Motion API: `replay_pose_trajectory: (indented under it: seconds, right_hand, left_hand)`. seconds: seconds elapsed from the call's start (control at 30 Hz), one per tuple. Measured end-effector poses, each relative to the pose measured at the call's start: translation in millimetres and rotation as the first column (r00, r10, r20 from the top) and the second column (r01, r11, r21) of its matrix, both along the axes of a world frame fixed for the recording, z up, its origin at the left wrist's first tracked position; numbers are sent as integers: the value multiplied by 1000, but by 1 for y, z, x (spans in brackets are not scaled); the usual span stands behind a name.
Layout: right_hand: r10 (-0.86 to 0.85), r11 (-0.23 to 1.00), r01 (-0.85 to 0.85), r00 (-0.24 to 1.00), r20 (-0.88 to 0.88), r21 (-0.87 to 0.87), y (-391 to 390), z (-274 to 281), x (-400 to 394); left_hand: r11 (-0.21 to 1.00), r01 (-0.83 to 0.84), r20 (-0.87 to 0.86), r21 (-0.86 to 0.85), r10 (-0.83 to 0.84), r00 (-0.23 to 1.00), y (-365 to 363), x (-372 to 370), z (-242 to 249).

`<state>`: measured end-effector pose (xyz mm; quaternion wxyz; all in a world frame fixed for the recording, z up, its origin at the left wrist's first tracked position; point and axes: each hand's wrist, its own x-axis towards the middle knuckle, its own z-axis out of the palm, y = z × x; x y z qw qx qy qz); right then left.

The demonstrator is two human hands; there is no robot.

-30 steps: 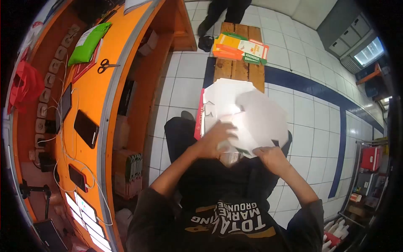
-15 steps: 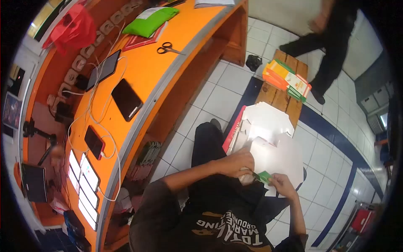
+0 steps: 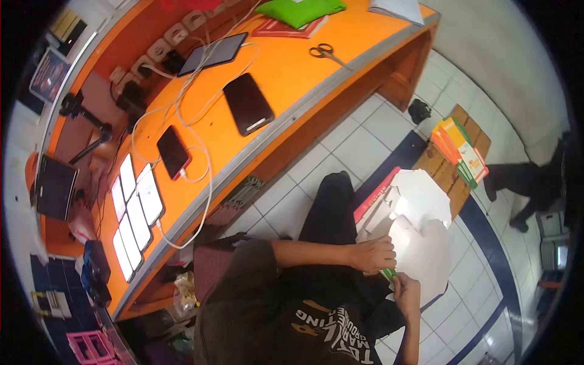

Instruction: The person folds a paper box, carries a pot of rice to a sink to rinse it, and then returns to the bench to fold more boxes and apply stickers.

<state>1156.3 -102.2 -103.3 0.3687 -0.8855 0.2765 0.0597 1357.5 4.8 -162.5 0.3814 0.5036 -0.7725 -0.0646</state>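
My left hand [image 3: 372, 255] is closed at the upper end of a small green card [image 3: 387, 275]; its fingertips are partly hidden. My right hand [image 3: 407, 294] pinches the card's lower edge between thumb and fingers. The two hands are close together over my lap. Just beyond them lie large white sheets [image 3: 424, 246] with cut, uneven edges, overlapping and catching bright light. A red printed sheet or box edge [image 3: 378, 193] shows beneath them on the left.
Left stands an orange counter [image 3: 292, 67] with scissors [image 3: 322, 52], a dark phone [image 3: 248, 104], a tablet [image 3: 213, 53], cables and several lit phones [image 3: 137, 207]. A wooden bench [image 3: 467, 125] ahead bears orange and green leaflets [image 3: 459, 149]. Another person's legs [image 3: 517, 182] are at right.
My view has swung left. My left hand has come down over the green card's upper end, hiding most of it. The other person has moved farther toward the right edge.
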Motion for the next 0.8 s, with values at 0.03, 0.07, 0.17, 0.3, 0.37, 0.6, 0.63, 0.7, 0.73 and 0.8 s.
replay_pose_trajectory:
  seconds: [0.03,0.07,0.17,0.3,0.37,0.6,0.63,0.7,0.73,0.8]
  right_hand:
    - [14,1000,-13,1000,18,-16,1,1,3]
    - [30,999,-29,999,33,-30,3,3,5]
    - [105,992,-107,994,-28,-61,5,5,7]
    - [228,923,-202,973,44,-329,6,51,6]
    - [271,863,-234,963,18,-448,-11,26,-12]
    - [99,939,-76,994,51,-334,-14,22,2]
    - [92,937,-60,993,77,-345,-11,23,3]
    - [105,923,-61,990,94,-379,-9,22,4]
    - [119,912,-74,989,88,-404,-9,22,5]
    - [160,897,-114,984,73,-428,-8,24,7]
  left_hand:
    - [1000,20,0,8,-20,1000,1,-1,-3]
    - [1000,25,21,-13,-24,999,1,-3,-7]
    - [999,26,39,-43,-24,999,3,-4,-14]
    - [998,-57,48,-30,59,997,11,9,-7]
    - [995,-60,59,-81,65,996,11,11,-15]
    - [994,-99,39,-37,100,994,4,-11,-8]
    - [993,-114,76,-19,115,990,6,-11,1]
    - [987,-141,64,-77,146,987,4,-16,2]
    - [983,-151,57,-106,157,986,4,-18,7]
    - [986,-166,125,-28,168,978,5,-21,18]
